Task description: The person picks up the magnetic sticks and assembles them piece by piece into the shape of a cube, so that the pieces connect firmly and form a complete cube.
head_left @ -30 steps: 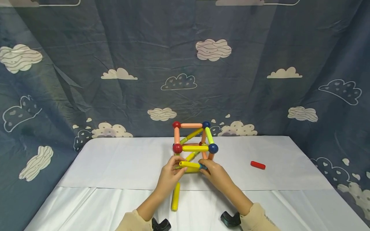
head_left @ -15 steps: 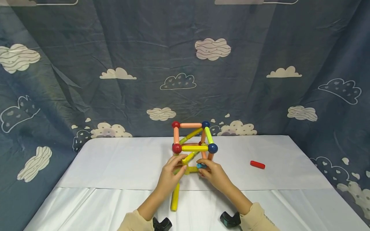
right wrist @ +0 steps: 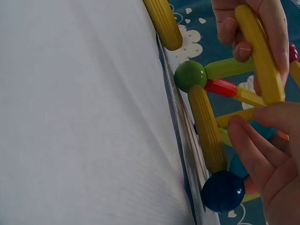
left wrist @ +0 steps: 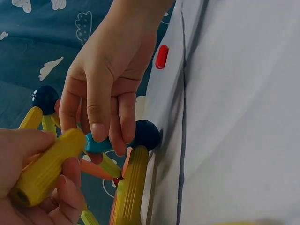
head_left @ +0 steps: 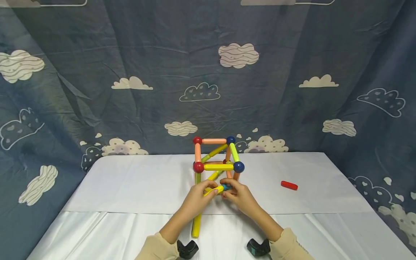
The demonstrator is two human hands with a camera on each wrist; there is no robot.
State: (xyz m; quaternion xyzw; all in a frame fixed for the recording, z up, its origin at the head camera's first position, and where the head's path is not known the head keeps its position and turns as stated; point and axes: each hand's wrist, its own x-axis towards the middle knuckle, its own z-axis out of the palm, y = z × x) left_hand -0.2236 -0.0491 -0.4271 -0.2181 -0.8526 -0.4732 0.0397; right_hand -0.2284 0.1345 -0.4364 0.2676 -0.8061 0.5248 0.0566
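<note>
My left hand (head_left: 199,196) grips a yellow ribbed rod (left wrist: 49,168) between thumb and fingers. My right hand (head_left: 241,196) pinches a short blue rod (left wrist: 97,143) by its sides. In the head view the yellow rod's tip meets or nearly meets the blue rod; whether they touch cannot be told. Both hands are at the front of a standing frame of rods and balls, with a red ball (head_left: 198,167) and a dark blue ball (head_left: 238,167) at its upper front corners. Fingers cover much of its lower front, where the right wrist view shows a green ball (right wrist: 190,76).
A loose yellow rod (head_left: 196,226) lies in front of the frame, beside my left forearm. To the right a red rod (head_left: 289,185) lies on the white cloth (head_left: 325,195). Behind the table hangs a dark curtain (head_left: 273,108) with clouds.
The yellow rod swung away from the blue rod half a second ago. Now my left hand has shifted right and turned it, bringing its tip back to the blue rod. My right hand has barely moved.
</note>
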